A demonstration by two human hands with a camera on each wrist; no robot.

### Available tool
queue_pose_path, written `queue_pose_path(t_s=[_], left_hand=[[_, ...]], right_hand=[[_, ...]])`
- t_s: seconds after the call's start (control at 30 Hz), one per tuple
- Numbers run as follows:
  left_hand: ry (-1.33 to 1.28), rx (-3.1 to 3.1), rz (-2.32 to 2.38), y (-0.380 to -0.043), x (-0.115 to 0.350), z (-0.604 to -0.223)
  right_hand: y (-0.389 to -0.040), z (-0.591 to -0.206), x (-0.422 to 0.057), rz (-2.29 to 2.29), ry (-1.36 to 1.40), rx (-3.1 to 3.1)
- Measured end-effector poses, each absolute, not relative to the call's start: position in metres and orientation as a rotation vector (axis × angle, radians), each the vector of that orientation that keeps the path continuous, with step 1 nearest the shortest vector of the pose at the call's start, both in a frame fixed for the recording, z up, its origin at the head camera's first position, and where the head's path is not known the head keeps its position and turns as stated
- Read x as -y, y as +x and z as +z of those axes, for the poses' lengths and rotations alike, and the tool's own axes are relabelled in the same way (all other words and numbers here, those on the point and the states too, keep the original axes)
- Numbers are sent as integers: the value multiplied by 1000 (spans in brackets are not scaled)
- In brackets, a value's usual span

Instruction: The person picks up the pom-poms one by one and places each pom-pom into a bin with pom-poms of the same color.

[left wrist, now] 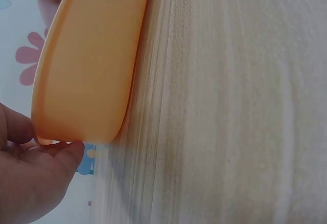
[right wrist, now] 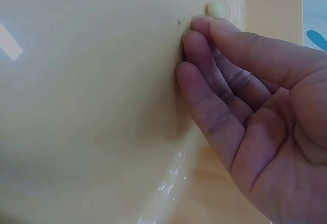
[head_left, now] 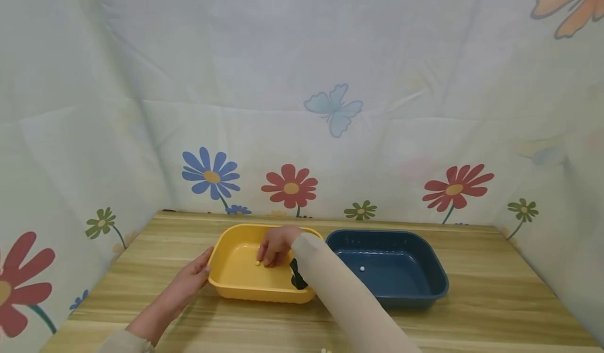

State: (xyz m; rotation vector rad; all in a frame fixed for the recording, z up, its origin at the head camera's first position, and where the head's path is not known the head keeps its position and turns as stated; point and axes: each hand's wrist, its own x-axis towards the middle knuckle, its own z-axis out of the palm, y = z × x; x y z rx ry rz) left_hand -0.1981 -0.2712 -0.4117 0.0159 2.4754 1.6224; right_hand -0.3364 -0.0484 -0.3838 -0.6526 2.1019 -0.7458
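Observation:
My left hand (head_left: 192, 274) grips the left end of the yellow plastic basin (head_left: 261, 294); in the left wrist view its thumb and fingers pinch the basin's rim (left wrist: 43, 81). Inside that basin, my right hand (head_left: 277, 244) reaches down to the floor with fingers bent. A small pale yellow ball (right wrist: 215, 9) sits right at the tips of its thumb and index finger. Whether they pinch the ball or only touch it is unclear. To the right stands a dark blue basin (head_left: 436, 282) with one small white ball (head_left: 362, 268) on its floor.
Both basins stand side by side on a wood-grain table (head_left: 491, 290). A few small pale pieces (head_left: 324, 350) show at the bottom edge of the head view. Behind hangs a flower-printed cloth (head_left: 391, 159). My right sleeve (head_left: 349, 295) crosses above the basins' adjoining ends.

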Motion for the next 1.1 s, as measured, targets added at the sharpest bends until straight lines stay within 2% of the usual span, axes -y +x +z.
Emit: queue_pose_path(t_s=[0.4,0.67,0.9,1.1], left_hand=[[4,-2479,1616,-198,271,-410],[15,-2496,1603,-198,271,-412],[8,-2515,1588,-197,269,-413],[5,-2535,1575,-198,271,-413]], right_hand=[[-342,-390,51,-758,-648,-2083],[-337,-363,44,-788,-784,-2176],[-315,-329,22,-823,-928,-2250],[-288,-318,-8,-914,-997,-2220]])
